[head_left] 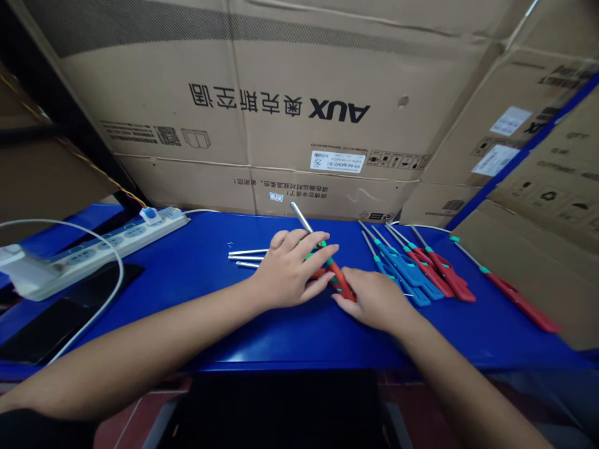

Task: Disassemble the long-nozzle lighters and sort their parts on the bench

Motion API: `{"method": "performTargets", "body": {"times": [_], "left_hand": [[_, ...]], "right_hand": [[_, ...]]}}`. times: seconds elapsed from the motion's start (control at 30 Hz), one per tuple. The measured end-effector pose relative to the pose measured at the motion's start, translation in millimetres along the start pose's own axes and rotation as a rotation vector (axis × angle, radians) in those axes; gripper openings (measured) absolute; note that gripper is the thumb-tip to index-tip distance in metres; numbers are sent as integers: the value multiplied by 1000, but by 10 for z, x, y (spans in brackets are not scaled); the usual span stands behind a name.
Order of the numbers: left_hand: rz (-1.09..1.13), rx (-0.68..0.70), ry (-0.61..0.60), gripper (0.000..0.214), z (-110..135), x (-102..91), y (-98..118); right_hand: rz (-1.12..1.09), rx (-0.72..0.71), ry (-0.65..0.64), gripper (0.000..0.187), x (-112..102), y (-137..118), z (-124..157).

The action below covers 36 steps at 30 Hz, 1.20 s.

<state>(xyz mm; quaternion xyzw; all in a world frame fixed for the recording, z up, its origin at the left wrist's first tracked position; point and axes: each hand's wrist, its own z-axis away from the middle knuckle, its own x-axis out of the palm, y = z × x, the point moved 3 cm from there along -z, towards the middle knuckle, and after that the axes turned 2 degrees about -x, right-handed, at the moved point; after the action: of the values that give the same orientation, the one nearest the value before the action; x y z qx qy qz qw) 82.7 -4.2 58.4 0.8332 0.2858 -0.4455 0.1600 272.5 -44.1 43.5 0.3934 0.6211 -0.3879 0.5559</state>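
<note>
Head view: red-handled metal-shafted tool point(341, 280) lying behind the blue bench's point(187, 337) front edge; left hand point(292, 268) closed around it; right hand point(369, 299) on its handle end, grip unclear; three bare metal rods point(248, 257) left; three blue-handled tools point(407, 274), three further red-handled tools point(444, 268) right.

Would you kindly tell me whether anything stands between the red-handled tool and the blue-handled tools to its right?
Yes: the right hand rests against the handle end of the red-handled tool, between it and the blue-handled tools. Farther along, beside the metal shaft, only the blue tabletop separates them.
</note>
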Motion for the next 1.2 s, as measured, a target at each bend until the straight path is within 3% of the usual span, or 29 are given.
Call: {"method": "performTargets", "body": {"times": [0.1, 0.23, 0.3, 0.37, 0.43, 0.5, 0.6, 0.73, 0.83, 1.07, 1.2], "left_hand": [[-111, -48, -208, 41, 41, -138, -11], [-152, -55, -560, 21, 126, -145, -177], [-164, -29, -649, 18, 185, -145, -283], [-146, -25, -695, 23, 240, -138, -367], [-52, -26, -697, 39, 269, -106, -382], [106, -37, -632, 55, 254, -40, -316], [349, -46, -512, 68, 190, 139, -129], [501, -37, -498, 44, 163, 397, 48], [585, -83, -492, 29, 197, 466, 60], [549, -92, -461, 31, 257, 445, 82], [535, -85, -465, 32, 257, 455, 89]], "right_hand": [[57, -9, -32, 25, 70, -221, -95], [0, -62, -73, 29, 189, -368, -162], [-137, -111, -10, 30, 182, -351, -117], [-389, -89, 140, 29, 89, -255, -33], [-783, -28, 346, 29, -58, -126, 59], [-1255, -32, 535, 43, -190, -47, 114], [-1688, -95, 597, 48, -236, -94, 78], [-1790, -98, 549, 46, -63, -221, -45], [-1813, -69, 532, 46, 29, -234, -98], [-1652, 148, 492, 43, 134, -243, -125], [-1669, 120, 545, 43, 130, -257, -103]]}}
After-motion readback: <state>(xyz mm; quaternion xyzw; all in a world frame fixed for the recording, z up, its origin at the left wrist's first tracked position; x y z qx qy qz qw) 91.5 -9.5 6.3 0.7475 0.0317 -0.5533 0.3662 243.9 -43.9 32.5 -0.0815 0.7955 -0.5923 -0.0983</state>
